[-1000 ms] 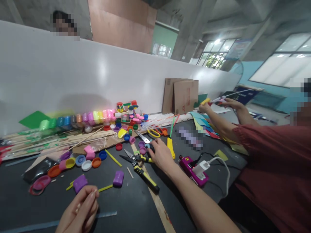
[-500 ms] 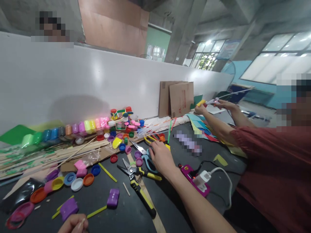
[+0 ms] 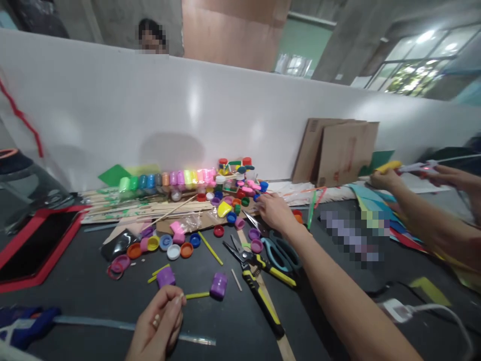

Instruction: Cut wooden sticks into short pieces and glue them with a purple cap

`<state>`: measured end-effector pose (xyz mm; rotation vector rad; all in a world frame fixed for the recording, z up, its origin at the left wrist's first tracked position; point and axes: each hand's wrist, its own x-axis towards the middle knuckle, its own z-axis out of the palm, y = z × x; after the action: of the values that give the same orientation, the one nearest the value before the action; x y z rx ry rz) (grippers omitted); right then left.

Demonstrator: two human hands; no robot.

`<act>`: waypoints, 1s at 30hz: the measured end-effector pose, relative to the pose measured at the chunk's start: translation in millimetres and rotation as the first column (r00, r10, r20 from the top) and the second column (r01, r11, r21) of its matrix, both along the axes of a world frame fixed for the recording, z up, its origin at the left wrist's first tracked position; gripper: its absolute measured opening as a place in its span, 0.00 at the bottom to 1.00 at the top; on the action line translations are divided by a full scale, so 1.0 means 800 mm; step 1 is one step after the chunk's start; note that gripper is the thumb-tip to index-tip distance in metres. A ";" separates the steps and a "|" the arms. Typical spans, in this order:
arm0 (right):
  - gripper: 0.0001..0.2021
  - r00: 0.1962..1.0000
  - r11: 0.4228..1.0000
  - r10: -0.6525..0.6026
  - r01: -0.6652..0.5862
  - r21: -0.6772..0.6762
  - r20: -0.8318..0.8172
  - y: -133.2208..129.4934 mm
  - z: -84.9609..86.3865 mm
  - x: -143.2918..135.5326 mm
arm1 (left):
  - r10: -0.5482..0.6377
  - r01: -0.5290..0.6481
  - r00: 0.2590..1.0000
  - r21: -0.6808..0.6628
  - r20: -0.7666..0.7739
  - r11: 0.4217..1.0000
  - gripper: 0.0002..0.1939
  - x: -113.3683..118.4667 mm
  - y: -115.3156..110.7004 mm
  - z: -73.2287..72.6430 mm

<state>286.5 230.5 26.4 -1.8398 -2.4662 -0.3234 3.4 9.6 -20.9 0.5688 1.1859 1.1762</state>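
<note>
My left hand (image 3: 160,326) is closed, low at the front, with fingertips pinched together. Small pale ends of short sticks show between its fingers. Just beyond it lie two purple blocks (image 3: 218,286) and a yellow-green stick (image 3: 197,295). My right hand (image 3: 276,213) reaches forward with bent fingers apart, over the edge of the coloured lids; its fingertips are partly hidden and I see nothing held. Beneath that arm are blue-handled scissors (image 3: 276,254). Yellow-and-black cutters (image 3: 259,291) lie open, across a flat wooden strip (image 3: 284,346).
Clay tubs (image 3: 176,179) and thin wooden sticks (image 3: 180,209) line the white partition (image 3: 169,100). Cardboard sheets (image 3: 345,155) lean there. At left are a phone (image 3: 37,243) and a blue glue gun (image 3: 28,323). Another person's hands (image 3: 391,180) work at right, near a white plug (image 3: 396,310).
The view has swung left, bringing the phone and glue gun in. My right hand has moved off the scissors, farther forward to the lids. My left hand still pinches.
</note>
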 end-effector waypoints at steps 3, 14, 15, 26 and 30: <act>0.16 1.000 0.999 0.020 -0.019 0.037 -0.021 -0.009 0.009 -0.012 | -0.039 0.039 0.999 0.017 0.003 0.999 0.26 -0.001 0.002 0.003; 0.16 0.846 0.844 0.528 -0.532 -0.061 -0.074 -0.001 0.005 -0.219 | -0.127 0.137 0.987 0.108 -0.095 0.985 0.25 -0.008 0.004 -0.005; 0.16 0.831 0.828 0.552 -0.556 -0.071 -0.071 0.002 0.001 -0.227 | -0.127 0.139 0.987 0.116 -0.102 0.983 0.25 -0.007 0.004 -0.007; 0.16 0.815 0.809 0.579 -0.579 -0.104 -0.034 -0.002 -0.017 -0.218 | -0.039 0.032 0.997 0.104 0.067 0.994 0.27 -0.007 0.016 0.004; 0.16 0.868 0.866 0.494 -0.496 -0.060 -0.046 0.001 -0.016 -0.228 | 0.024 -0.036 0.991 0.086 0.129 0.996 0.26 -0.018 0.028 0.008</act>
<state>104.3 230.9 13.9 -1.1410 -2.8341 -0.1789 -11.3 32.2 -14.2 0.5353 1.0408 1.2766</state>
